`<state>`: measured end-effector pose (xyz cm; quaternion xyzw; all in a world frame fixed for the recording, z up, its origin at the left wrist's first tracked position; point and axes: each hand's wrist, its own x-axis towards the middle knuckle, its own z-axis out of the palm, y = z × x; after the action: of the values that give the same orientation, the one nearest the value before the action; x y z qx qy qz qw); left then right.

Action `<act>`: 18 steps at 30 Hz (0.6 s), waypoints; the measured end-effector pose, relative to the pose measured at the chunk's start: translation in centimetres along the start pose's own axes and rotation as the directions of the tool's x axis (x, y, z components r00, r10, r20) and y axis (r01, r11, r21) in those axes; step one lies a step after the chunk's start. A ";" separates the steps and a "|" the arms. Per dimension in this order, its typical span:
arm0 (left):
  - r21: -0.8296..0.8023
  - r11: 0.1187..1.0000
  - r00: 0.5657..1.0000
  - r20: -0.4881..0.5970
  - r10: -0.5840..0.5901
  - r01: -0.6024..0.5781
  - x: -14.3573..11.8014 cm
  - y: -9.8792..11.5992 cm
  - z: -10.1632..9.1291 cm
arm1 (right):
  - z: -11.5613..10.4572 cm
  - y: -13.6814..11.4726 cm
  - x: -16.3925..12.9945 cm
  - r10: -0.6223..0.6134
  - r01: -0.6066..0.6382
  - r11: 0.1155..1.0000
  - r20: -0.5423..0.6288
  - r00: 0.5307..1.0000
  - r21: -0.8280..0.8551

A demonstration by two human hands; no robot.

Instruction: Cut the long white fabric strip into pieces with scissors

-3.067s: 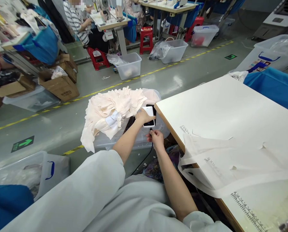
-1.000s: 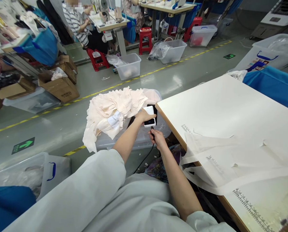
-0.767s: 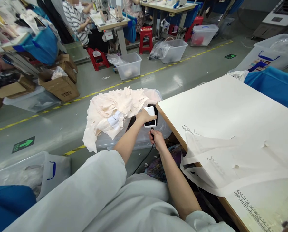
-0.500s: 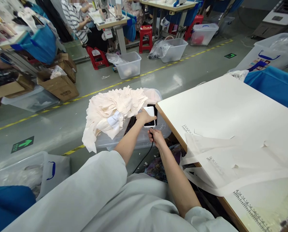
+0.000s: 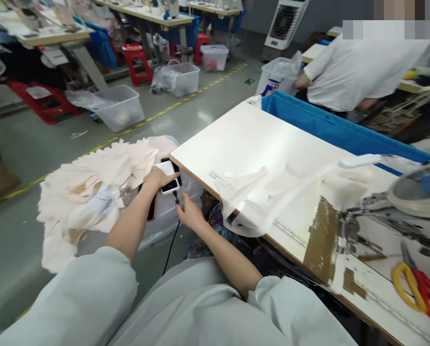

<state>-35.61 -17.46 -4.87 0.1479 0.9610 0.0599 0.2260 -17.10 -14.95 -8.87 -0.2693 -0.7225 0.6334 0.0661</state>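
Here the left hand (image 5: 158, 178) grips a white charger (image 5: 168, 170), long axis pointing away.

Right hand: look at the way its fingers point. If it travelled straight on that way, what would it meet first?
Probably the black cable plug beneath the white device that the left hand holds; the right hand sits just below it, though depth is unclear.

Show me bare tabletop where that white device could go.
The table is bare between its left edge and the blue bin wall. Crowded: cloth pieces mid-table, scissors at right. The left hand holds the white device.
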 end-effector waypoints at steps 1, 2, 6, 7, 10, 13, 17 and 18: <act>0.012 1.000 1.000 0.008 0.011 -0.011 -0.2 0.0 -0.3 | -0.6 -0.1 -1.2 -0.027 0.027 0.997 0.008 1.000 -0.072; 0.020 0.999 1.000 0.010 0.028 -0.029 -0.4 0.0 -0.6 | -1.3 -0.1 -2.4 -0.042 0.045 0.993 0.026 0.999 -0.110; 0.026 0.991 0.985 -0.108 0.132 -0.130 -1.8 -0.3 -2.5 | -4.5 0.9 -7.8 -0.082 0.102 0.981 0.125 0.989 -0.162; 0.034 0.989 0.975 -0.163 0.151 -0.147 -2.6 -0.3 -3.0 | -5.5 1.4 -9.3 -0.086 0.107 0.981 0.133 0.987 -0.162; 0.000 0.945 0.896 -0.319 0.309 -0.326 -6.2 0.4 -3.1 | -8.5 3.5 -14.0 -0.076 0.090 0.986 0.106 0.991 -0.139; -0.162 0.713 0.715 -0.352 0.604 -0.682 -11.6 2.7 -1.5 | -11.5 5.3 -18.6 -0.051 0.053 0.995 0.026 0.998 -0.083; -0.190 0.469 0.503 -0.218 0.837 -0.863 -17.5 7.8 1.6 | -15.3 5.7 -24.6 0.003 0.003 0.998 -0.105 0.995 0.062; -0.148 0.417 0.439 -0.186 0.879 -0.897 -18.4 9.2 2.2 | -16.2 5.5 -26.1 0.012 -0.001 0.997 -0.145 0.989 0.082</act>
<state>-16.54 -14.33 2.54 0.6038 0.7322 0.2841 0.1366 13.77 -12.76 -4.63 -0.3142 -0.6884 0.6412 0.1276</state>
